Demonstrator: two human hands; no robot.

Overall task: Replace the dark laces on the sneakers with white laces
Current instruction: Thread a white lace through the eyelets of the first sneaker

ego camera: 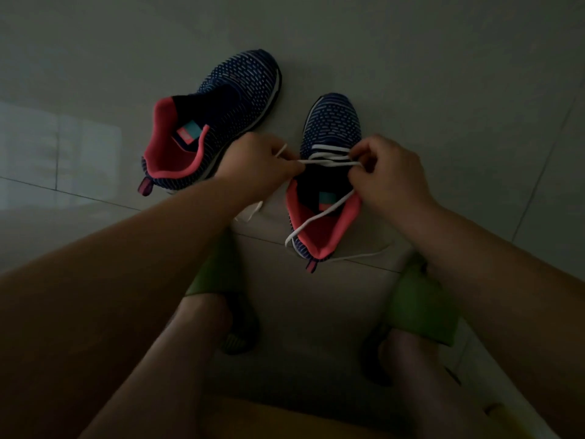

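Left hand (256, 166) and right hand (384, 172) each pinch the white lace (326, 162), drawing it taut across the right sneaker (329, 128) to seat the crossings evenly.

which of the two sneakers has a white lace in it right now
The sneaker on the right, the one between the left hand and right hand, carries the white lace. The sneaker on the left shows none.

Both forearms bare, no sleeves, no watch or rings visible on left hand (253, 166) or right hand (387, 172). Green slide sandals with broad straps on both feet: left one (218, 264), right one (421, 308). Mustard-yellow shorts (285, 416) just below sandals, lower legs bare.
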